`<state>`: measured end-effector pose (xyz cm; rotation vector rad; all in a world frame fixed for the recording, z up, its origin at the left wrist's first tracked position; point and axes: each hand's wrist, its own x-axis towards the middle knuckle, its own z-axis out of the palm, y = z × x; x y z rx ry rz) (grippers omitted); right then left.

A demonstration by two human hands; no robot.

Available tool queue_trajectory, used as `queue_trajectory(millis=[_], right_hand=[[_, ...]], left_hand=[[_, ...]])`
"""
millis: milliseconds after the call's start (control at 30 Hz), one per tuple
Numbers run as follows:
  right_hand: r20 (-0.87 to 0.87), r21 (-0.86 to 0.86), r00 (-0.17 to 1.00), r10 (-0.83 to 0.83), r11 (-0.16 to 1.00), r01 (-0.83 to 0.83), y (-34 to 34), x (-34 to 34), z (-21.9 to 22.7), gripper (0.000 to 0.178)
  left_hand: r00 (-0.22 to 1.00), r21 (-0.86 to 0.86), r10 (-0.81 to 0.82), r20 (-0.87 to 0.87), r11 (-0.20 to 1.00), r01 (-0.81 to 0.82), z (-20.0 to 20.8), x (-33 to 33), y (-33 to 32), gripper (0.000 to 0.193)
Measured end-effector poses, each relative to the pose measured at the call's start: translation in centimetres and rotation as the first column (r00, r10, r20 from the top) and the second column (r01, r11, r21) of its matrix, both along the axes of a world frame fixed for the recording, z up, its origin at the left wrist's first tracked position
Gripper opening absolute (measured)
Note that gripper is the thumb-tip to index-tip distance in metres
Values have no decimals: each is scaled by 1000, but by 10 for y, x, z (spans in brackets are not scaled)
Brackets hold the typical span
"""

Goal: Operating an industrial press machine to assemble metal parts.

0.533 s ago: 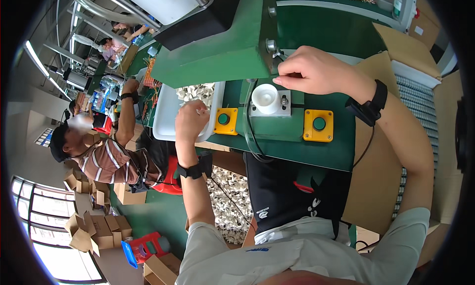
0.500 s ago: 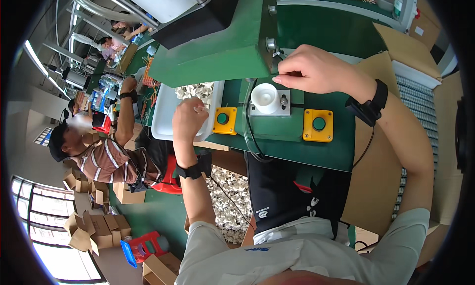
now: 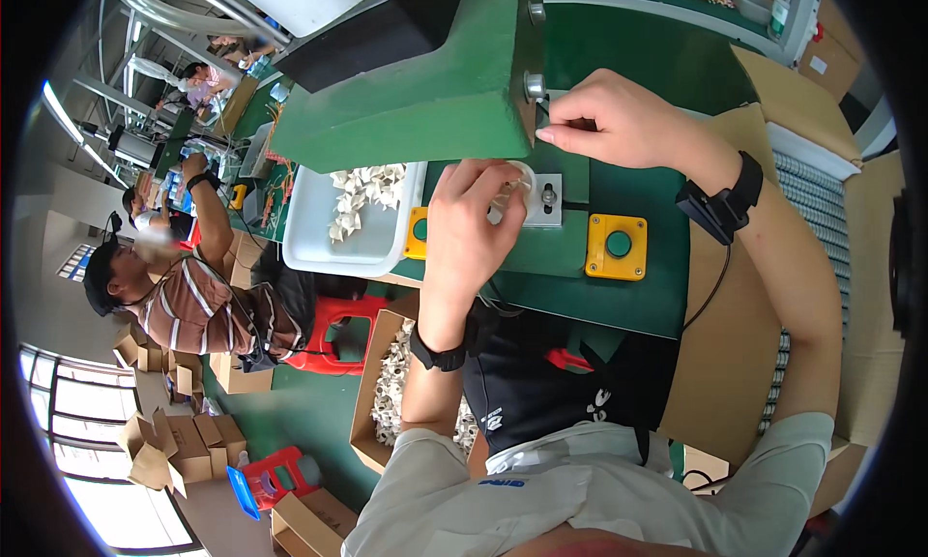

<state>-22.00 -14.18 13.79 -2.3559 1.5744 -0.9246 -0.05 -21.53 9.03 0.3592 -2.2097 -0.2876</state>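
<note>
My left hand [image 3: 468, 226] is over the white round cup-shaped holder [image 3: 528, 174], its fingers bent round a small off-white part [image 3: 497, 207] that they mostly hide. The holder sits on a metal plate [image 3: 551, 212] under the green machine head [image 3: 416, 122]. My right hand [image 3: 623, 120] is to the right of the machine head, thumb and forefinger pinched; whatever is between them cannot be made out. To the left, a white tray [image 3: 338, 258] holds loose off-white parts [image 3: 369, 191].
Two yellow boxes with green buttons flank the plate, the right one [image 3: 616, 248] in full view. A carton [image 3: 744, 296] with rows of bluish-grey parts stands at right, another [image 3: 362, 431] of off-white pieces below. A co-worker in a striped shirt [image 3: 208, 306] sits at left.
My left hand has moved right, from beside the tray to the white holder, now covering part of it. My right hand has stayed nearly in place. The view has shifted slightly.
</note>
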Motion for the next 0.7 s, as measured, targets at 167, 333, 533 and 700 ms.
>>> queue_trajectory(millis=[167, 333, 533, 700], right_hand=[[-25, -10, 1000, 7, 1000, -8, 1, -9, -11, 17], [-30, 31, 999, 15, 999, -14, 0, -7, -4, 9], [-13, 47, 1000, 20, 999, -19, 5, -2, -8, 8], [-81, 54, 997, 11, 999, -7, 2, -5, -4, 10]], left_hand=[[993, 174, -34, 110, 985, 15, 10, 2, 6, 19], [977, 399, -64, 204, 917, -24, 30, 5, -1, 16], [987, 220, -108, 122, 972, 79, 16, 7, 0, 13], [988, 236, -144, 52, 963, 128, 14, 16, -3, 12]])
